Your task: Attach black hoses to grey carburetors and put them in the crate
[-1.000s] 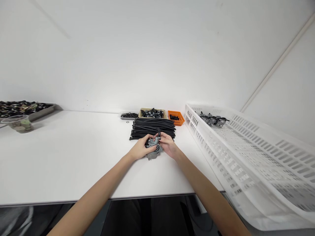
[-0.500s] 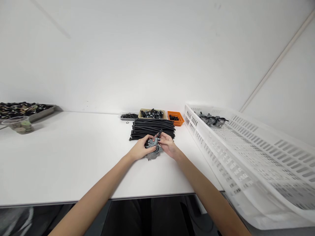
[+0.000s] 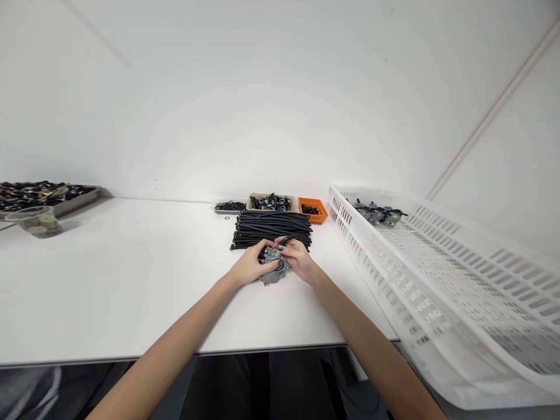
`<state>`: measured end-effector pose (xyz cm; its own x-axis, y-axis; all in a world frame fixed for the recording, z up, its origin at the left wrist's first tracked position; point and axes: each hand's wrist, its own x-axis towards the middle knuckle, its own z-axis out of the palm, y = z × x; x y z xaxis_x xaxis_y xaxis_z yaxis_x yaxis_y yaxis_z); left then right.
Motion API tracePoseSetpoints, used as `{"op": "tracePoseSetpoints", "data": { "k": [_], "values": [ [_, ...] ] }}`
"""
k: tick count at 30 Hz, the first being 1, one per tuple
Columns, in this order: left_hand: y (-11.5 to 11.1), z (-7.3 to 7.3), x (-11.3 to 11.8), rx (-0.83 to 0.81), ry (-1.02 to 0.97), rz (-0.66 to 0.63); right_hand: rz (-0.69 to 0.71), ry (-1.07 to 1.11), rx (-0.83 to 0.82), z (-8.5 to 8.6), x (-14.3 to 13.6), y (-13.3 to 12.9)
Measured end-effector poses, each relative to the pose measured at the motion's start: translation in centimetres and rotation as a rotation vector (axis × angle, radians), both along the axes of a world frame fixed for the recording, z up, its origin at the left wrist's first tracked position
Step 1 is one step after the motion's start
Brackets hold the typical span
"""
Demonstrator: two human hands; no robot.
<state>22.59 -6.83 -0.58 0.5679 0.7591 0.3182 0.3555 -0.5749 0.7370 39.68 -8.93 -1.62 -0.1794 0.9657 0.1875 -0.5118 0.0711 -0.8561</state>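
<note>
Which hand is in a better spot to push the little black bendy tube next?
Probably the right hand: it is right at the black tube and seems to be pinching it. The left hand is busy holding the grey metal part from the other side.

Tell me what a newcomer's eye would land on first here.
Probably the long white slotted crate, which fills much of the right side. Next, near the center, the gray metal part in the left hand, with the right hand at a black tube. Beyond them, the orange basket stands out by color.
</note>
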Motion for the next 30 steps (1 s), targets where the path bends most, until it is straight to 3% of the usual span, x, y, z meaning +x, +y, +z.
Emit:
{"op": "tracePoseSetpoints", "data": {
  "k": [12, 22, 30],
  "values": [
    [0.21, -0.29, -0.1, -0.031, -0.005, -0.008, 0.045, 0.017, 0.043, -0.12, 0.5, 0.28],
    [-0.01, -0.1, -0.15, -0.03, 0.003, -0.001, 0.014, -0.035, 0.067, -0.81, 0.81, 0.65],
    [-0.09, -0.22, -0.07, -0.03, -0.026, -0.008, -0.024, -0.034, 0.027, -0.41, 0.15, 0.34]
  ]
}}
